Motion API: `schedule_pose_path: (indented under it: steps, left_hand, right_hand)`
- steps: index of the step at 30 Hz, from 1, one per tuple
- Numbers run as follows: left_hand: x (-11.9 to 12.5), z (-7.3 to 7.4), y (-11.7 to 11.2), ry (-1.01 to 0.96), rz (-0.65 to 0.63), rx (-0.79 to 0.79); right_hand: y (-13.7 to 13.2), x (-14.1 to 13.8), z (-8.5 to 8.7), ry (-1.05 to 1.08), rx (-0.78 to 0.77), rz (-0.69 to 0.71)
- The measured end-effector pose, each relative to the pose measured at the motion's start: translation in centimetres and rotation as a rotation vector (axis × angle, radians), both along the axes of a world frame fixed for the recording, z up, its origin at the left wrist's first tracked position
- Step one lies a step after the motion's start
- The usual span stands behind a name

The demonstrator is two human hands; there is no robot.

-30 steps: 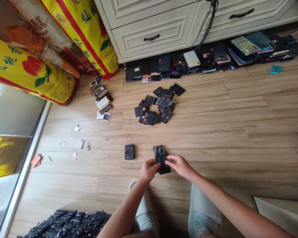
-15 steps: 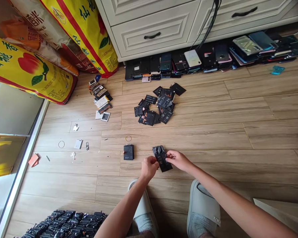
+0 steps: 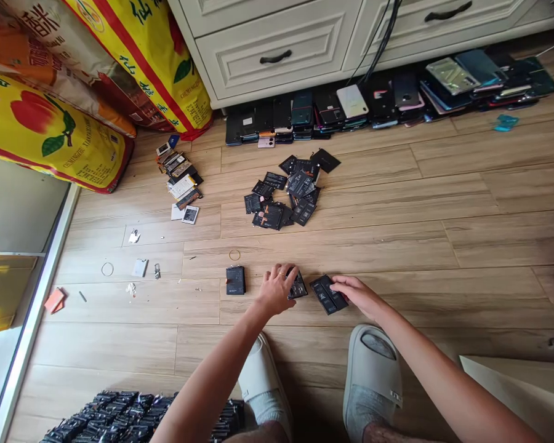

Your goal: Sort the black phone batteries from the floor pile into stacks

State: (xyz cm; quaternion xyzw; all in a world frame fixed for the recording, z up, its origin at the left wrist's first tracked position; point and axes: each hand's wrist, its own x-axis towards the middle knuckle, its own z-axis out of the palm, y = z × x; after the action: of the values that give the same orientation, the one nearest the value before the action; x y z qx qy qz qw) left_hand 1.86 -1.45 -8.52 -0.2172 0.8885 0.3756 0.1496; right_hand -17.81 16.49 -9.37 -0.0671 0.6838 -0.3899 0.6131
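Note:
My left hand (image 3: 276, 286) is over a small stack of black phone batteries (image 3: 299, 287), with its thumb and fingers spanning the stack's left side. Part of that stack is hidden under the hand. In my right hand (image 3: 354, 294) is a pair of flat black phone batteries (image 3: 327, 296), pinched at their right edge and tilted just off the stack. To the left of my left hand, another neat stack of black batteries (image 3: 235, 281) lies on the floor. A rubber band (image 3: 234, 255) is just above it.
A loose ring of black batteries (image 3: 300, 184) lies farther ahead, with mixed batteries (image 3: 182, 184) to its left. Rows of phones (image 3: 330, 111) line the white cabinet (image 3: 277, 37). Many packed batteries (image 3: 106, 418) stand at lower left. My slippers (image 3: 372, 369) are close below the hands.
My right hand has moved right, bringing a pair of batteries away from the stack. My left hand has shifted from the stack's lower edge to over its left side, fingers spread wider.

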Motion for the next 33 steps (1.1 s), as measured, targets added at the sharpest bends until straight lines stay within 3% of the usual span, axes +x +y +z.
schedule_pose_path:
  steps: [3,9,12,15,17,20,23,25,29,33]
  left_hand:
    - [-0.4,-0.2,0.3,-0.005,-0.054,-0.060]
    - [0.4,-0.9,1.3,0.040,0.019,-0.085]
    - [1.2,-0.8,1.4,0.082,0.173,-0.031]
    - [2.1,-0.2,1.3,0.186,0.467,0.109]
    - [2.7,0.5,1.1,0.229,0.722,0.328]
    - [3.7,1.7,0.8,0.228,1.069,0.941]
    - [4.4,2.5,0.7,0.200,1.156,1.514]
    - [4.5,2.8,0.8,0.193,1.097,1.669]
    - [4.1,3.0,1.3,0.206,0.984,1.650]
    - [3.3,2.7,1.9,0.146,0.995,1.378]
  right_hand:
    - [-0.2,0.0,0.3,-0.014,0.007,-0.051]
    - [0.0,0.0,0.2,0.002,-0.005,-0.112]
    - [0.3,-0.1,-0.3,0.020,-0.003,-0.143]
    - [0.7,-0.2,-0.9,0.038,0.008,-0.156]
    - [0.8,-0.3,-1.0,0.040,0.020,-0.163]
    - [0.8,-0.4,-0.9,0.038,0.040,-0.180]
    - [0.7,-0.3,-0.7,0.030,0.044,-0.195]
    - [0.6,-0.3,-0.8,0.035,0.035,-0.188]
    - [0.6,-0.3,-0.8,0.032,0.019,-0.198]
    - [0.4,0.0,0.4,-0.125,-0.078,-0.271]
